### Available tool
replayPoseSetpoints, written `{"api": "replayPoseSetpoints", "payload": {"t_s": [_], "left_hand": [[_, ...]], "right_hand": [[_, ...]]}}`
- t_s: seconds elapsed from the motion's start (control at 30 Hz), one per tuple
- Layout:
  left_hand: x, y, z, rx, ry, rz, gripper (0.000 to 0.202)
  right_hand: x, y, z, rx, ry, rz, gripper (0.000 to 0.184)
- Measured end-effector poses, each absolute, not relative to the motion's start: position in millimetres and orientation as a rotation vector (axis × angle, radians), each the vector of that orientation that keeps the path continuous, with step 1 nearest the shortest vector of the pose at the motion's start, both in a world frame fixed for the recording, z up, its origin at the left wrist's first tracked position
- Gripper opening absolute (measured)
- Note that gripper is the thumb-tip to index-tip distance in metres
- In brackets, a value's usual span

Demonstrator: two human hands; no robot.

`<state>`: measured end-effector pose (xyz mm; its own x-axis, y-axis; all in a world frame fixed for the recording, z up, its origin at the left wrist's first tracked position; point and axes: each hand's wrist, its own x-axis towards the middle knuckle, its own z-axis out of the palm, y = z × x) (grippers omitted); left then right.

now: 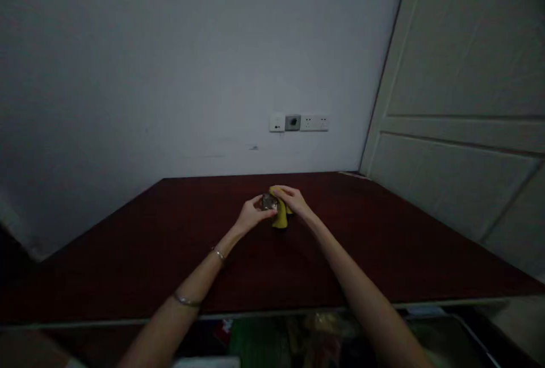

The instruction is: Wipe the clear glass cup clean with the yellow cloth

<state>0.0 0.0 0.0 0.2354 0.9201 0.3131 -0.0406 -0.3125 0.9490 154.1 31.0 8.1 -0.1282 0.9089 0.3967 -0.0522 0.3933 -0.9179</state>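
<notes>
My left hand (252, 213) is closed around a small, shiny, rounded object (268, 202) that looks like glass or metal; its exact kind cannot be made out. Right beside it, my right hand (293, 197) grips a yellow cloth (281, 217). One end of the cloth hangs down, and its upper part is pressed up against the shiny object. Both hands are held close together over the dark red tabletop (179, 243). Fingers and cloth hide part of the object.
Behind the table rises a pale wall (213, 61) with sockets (314, 123) and switch plates. A white panelled door (460, 101) stands at the right. Below the table's front edge, an open space holds a green item (259, 342) and other blurred things.
</notes>
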Motion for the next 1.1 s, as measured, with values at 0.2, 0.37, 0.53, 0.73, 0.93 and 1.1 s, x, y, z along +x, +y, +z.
{"api": "replayPoseSetpoints", "payload": {"t_s": [0.2, 0.37, 0.53, 0.73, 0.93, 1.1], "left_hand": [[-6.0, -2.5, 3.6, 1.539, 0.884, 1.267, 0.051], [-8.3, -1.4, 3.3, 1.488, 0.925, 1.265, 0.047], [-8.7, -0.9, 4.0, 1.407, 0.943, 1.225, 0.051], [-12.3, 1.0, 3.3, 1.422, 0.932, 1.145, 0.055], [-21.4, 7.4, -0.5, 1.55, 0.896, 0.974, 0.065], [-20.1, 8.4, -4.6, 1.748, 0.83, 0.949, 0.069]], "right_hand": [[163.8, 21.4, 17.2, -0.728, -1.62, 1.183, 0.046], [168.4, 8.7, 25.8, -0.624, -1.745, 1.269, 0.072], [159.9, 7.6, 22.5, -0.638, -1.775, 1.169, 0.084], [155.1, 11.2, 18.2, -0.677, -1.79, 1.044, 0.083], [154.4, 12.5, 18.8, -0.729, -1.721, 1.058, 0.077], [153.7, 10.0, 20.8, -0.789, -1.577, 1.136, 0.07]]}}
